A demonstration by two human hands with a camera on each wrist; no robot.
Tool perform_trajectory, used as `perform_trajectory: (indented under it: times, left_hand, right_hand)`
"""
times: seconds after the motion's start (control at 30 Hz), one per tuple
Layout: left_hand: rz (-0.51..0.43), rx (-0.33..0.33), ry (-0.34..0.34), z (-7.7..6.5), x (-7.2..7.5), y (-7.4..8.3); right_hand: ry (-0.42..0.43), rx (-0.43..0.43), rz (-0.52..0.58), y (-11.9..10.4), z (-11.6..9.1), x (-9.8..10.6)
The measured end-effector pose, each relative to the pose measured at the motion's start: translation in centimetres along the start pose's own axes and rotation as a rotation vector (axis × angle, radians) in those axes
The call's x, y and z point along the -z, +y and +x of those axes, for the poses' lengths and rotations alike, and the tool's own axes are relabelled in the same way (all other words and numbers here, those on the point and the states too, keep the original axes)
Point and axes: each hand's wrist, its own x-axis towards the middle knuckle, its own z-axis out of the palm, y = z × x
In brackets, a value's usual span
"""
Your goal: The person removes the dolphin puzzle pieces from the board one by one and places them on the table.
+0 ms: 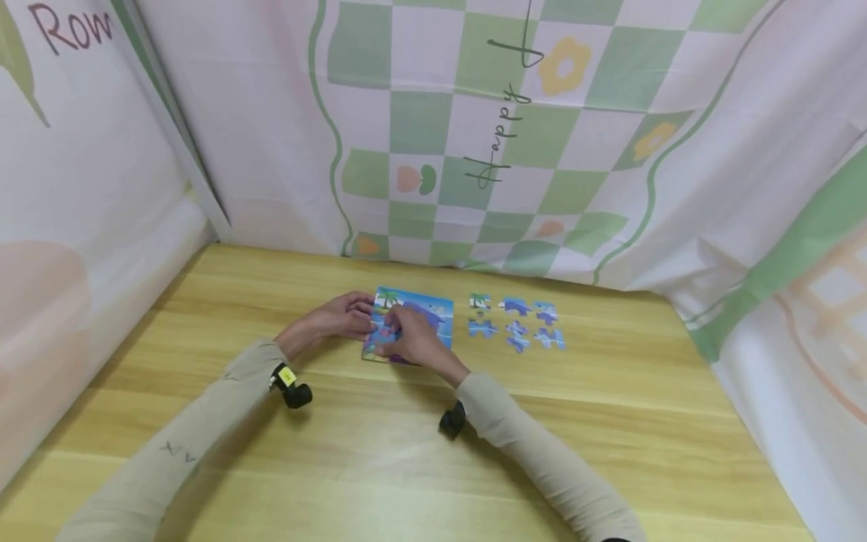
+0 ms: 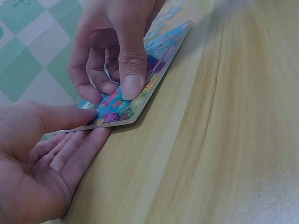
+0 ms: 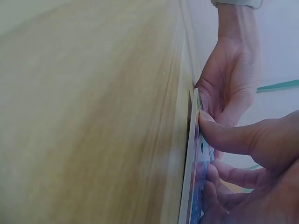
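A flat jigsaw puzzle board (image 1: 433,310) with a bright sea picture lies on the wooden table. My left hand (image 1: 344,315) grips its left edge, thumb on top and fingers beneath, as the left wrist view shows. Over the board's left part, my right hand (image 1: 415,335) has its fingers curled down to the picture. Between its thumb and fingers it pinches a puzzle piece (image 2: 112,79), mostly hidden by the hand. The right thumb (image 2: 132,86) lies close to the board's near edge.
Right of the board, several loose puzzle pieces (image 1: 517,307) lie apart in two rows on the table (image 1: 379,467). A checked curtain (image 1: 467,135) hangs along the table's back edge. Another pale curtain (image 1: 88,173) stands at the left side. Small black cameras sit at both wrists.
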Motion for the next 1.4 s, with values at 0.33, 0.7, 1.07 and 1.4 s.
perform_trajectory:
  times: [0.33,0.7,1.07,1.4]
  left_hand:
    - [0.021,0.001,0.023,-0.2,-0.2,0.1]
    - [0.026,0.008,0.037,0.1,-0.2,0.2]
    - [0.031,0.019,0.051,0.2,-0.3,-0.1]
    - [0.037,0.017,0.058,0.2,-0.3,-0.2]
  right_hand:
    - [0.012,0.030,0.073,0.5,0.1,-0.2]
    - [0.034,0.074,0.073,0.4,-0.3,-0.1]
    - [-0.001,0.069,0.177,1.0,-0.4,0.0]
    - [0.029,0.119,0.211,1.6,-0.6,0.9]
